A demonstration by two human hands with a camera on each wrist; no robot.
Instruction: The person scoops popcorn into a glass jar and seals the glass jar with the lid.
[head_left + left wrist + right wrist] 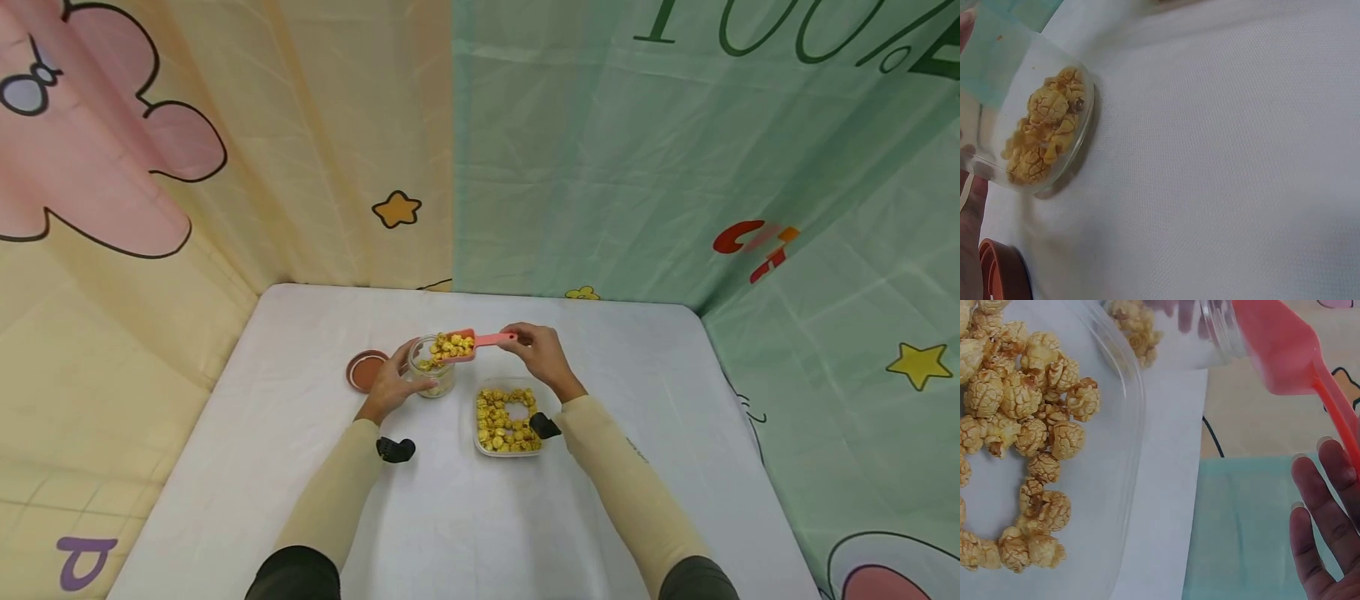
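My left hand [388,387] grips a clear glass jar [441,385] around its side. Caramel popcorn [1044,125] lies at the jar's bottom in the left wrist view. My right hand [547,360] pinches the handle of a pink scoop [493,339] from the right. The scoop, heaped with popcorn [454,345], is at the jar's mouth, its front edge over the opening. Below my right hand stands a clear plastic container [508,454] of popcorn, with a bare patch of its floor showing among the pieces.
A reddish-brown round lid [365,371] lies on the white-covered table [442,517], just left of the jar and near my left hand. Printed curtains [570,167] hang behind the table and along its sides. Black straps sit on both wrists.
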